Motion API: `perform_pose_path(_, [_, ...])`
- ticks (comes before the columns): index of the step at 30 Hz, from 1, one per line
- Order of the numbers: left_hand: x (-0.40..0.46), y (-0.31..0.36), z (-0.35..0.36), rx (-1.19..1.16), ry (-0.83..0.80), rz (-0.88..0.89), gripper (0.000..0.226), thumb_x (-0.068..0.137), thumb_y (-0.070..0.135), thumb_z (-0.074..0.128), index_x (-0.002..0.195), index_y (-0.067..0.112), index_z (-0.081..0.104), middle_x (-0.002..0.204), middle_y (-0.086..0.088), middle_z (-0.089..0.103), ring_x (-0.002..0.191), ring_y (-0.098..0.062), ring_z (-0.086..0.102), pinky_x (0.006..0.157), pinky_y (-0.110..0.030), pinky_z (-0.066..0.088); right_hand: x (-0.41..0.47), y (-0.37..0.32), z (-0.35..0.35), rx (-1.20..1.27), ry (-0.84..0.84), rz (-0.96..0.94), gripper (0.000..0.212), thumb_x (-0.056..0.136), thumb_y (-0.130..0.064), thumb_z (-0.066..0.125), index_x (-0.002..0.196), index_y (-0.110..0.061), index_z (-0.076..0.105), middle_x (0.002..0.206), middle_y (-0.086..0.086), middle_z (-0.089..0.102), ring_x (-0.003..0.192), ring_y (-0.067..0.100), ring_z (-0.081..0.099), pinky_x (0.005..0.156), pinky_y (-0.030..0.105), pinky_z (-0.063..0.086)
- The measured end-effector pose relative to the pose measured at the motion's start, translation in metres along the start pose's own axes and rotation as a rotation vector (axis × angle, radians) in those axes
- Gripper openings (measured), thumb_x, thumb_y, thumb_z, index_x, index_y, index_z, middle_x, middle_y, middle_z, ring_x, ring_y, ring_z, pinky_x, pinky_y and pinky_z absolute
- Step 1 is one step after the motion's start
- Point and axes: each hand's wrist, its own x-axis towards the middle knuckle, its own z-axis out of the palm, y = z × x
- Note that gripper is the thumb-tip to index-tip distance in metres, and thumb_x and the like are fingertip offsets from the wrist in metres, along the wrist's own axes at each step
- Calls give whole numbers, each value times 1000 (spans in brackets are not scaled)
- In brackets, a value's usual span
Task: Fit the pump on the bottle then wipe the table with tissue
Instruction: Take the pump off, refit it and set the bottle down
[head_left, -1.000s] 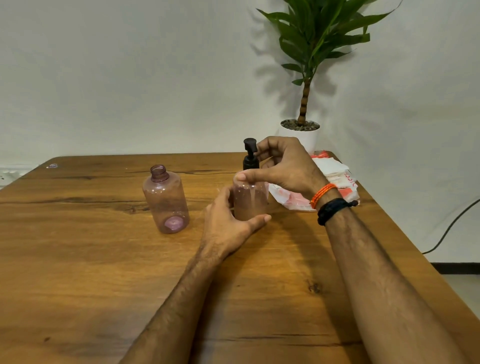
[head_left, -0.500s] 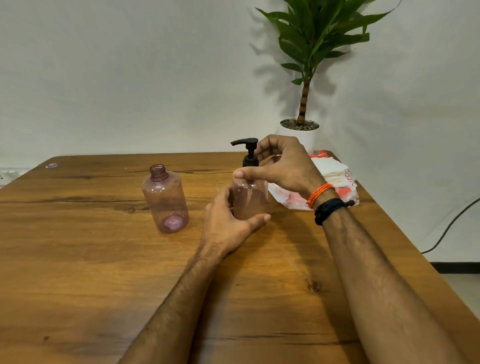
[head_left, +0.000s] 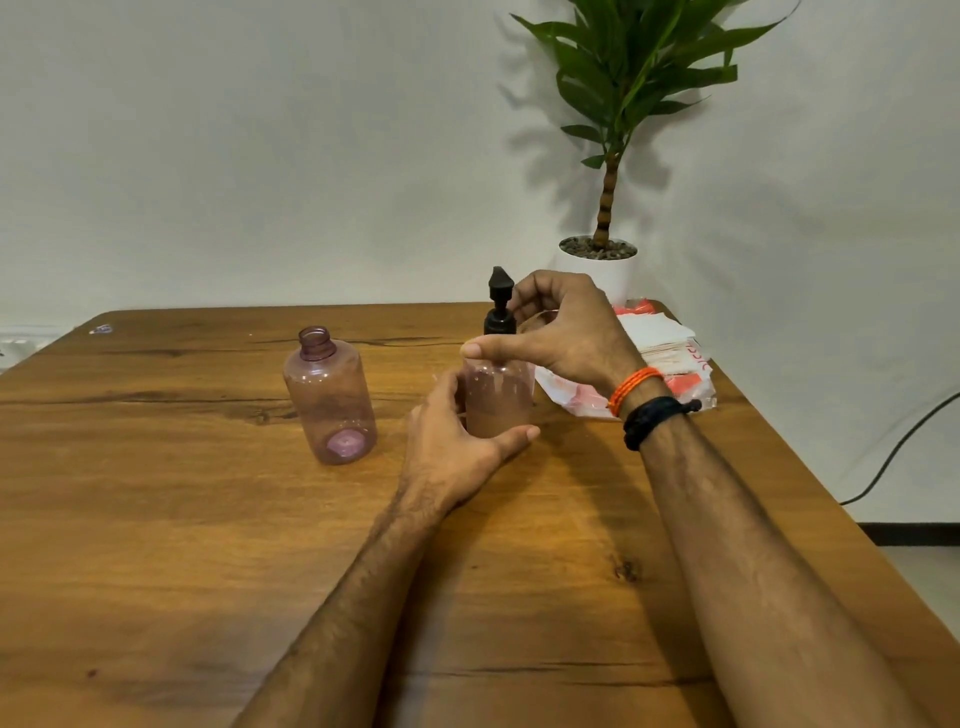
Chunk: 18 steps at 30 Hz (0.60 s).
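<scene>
A clear pinkish bottle (head_left: 497, 399) stands upright on the wooden table (head_left: 208, 545). My left hand (head_left: 457, 441) wraps around its lower body from the left. A black pump (head_left: 500, 306) sits on the bottle's neck, its nozzle pointing toward me. My right hand (head_left: 566, 332) grips the pump's collar from the right, thumb laid across the bottle's shoulder. A red and white tissue pack (head_left: 660, 369) lies behind my right wrist, partly hidden by it.
A second pinkish bottle (head_left: 329, 397) without a pump stands to the left. A potted plant (head_left: 602, 260) sits at the table's far right corner by the wall. A black cable (head_left: 904, 447) runs down past the right edge.
The pump head has turned: its nozzle pointed left half a second ago and now faces me. Both hands stay in place on bottle and pump.
</scene>
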Motion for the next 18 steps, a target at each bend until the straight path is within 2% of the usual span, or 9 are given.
perform_pose_path(2, [0, 1, 0, -3, 1, -1, 83, 49, 53, 89, 121, 32, 54, 116, 14, 65, 105, -7, 62, 90, -35, 57, -1, 0, -6, 57, -110, -6, 48, 63, -34, 89, 104, -18, 70, 101, -2, 74, 77, 6, 64, 76, 25, 54])
perform_pose_path(4, [0, 1, 0, -16, 4, -2, 80, 49, 50, 91, 118, 34, 55, 112, 16, 65, 102, -5, 62, 88, -35, 57, -3, 1, -13, 125, -201, -38, 41, 76, -18, 82, 114, -11, 69, 109, 4, 74, 82, 12, 68, 69, 23, 53])
perform_pose_path(6, [-1, 1, 0, -19, 3, -2, 78, 50, 49, 91, 117, 35, 55, 108, 19, 63, 99, -2, 61, 88, -33, 57, -5, 1, -16, 146, -225, -53, 38, 79, -11, 79, 115, -8, 69, 108, 7, 75, 86, 12, 72, 62, 18, 51])
perform_pose_path(10, [0, 1, -1, -8, 1, 7, 76, 50, 49, 91, 115, 34, 55, 107, 19, 62, 99, -1, 60, 87, -31, 57, -3, 0, -9, 133, -127, -36, 32, 66, -15, 88, 94, -14, 72, 91, 2, 76, 73, 5, 70, 60, 19, 52])
perform_pose_path(13, [-1, 1, -1, -5, 1, 10, 74, 50, 48, 91, 113, 35, 54, 109, 17, 64, 101, -4, 62, 85, -29, 57, -1, 2, -5, 140, -52, -15, 38, 55, -21, 94, 82, -18, 67, 79, -3, 73, 66, 1, 67, 63, 18, 53])
perform_pose_path(15, [-1, 2, -1, -7, 2, 15, 75, 51, 48, 91, 115, 35, 55, 110, 17, 64, 101, -4, 62, 85, -28, 57, -1, 2, -3, 137, -29, -5, 43, 51, -26, 95, 82, -18, 67, 76, -6, 71, 66, 0, 67, 63, 16, 53])
perform_pose_path(18, [-1, 2, -2, 0, -2, 17, 76, 52, 48, 91, 118, 30, 56, 113, 14, 66, 102, -5, 62, 87, -30, 57, -2, 3, -7, 113, -95, -2, 50, 60, -26, 91, 102, -11, 70, 93, 0, 74, 82, 10, 70, 76, 23, 56])
